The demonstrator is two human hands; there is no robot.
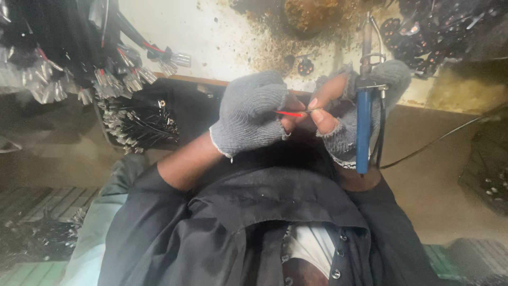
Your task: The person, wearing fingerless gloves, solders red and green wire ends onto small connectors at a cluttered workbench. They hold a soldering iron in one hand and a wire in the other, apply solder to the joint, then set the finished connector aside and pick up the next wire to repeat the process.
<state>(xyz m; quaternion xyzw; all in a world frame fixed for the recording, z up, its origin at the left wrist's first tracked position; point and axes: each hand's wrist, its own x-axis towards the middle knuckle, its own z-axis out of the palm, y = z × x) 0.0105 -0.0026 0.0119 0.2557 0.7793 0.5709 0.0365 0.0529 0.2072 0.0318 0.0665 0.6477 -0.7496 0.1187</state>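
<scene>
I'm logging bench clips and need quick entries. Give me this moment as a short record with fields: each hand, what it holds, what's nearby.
left hand: grey fingerless glove, pinches the red wire
right hand: grey glove, fingertips at the wire's bare end, blue-handled soldering iron gripped upright
bench: pale, brown-stained top
left of hands: bundles of black leads with metal terminals
right of hands: black cable

Thin red wire (290, 113) — horizontal, pinched at both ends, blue-handled soldering iron (363, 124) — upright, tip up
</scene>
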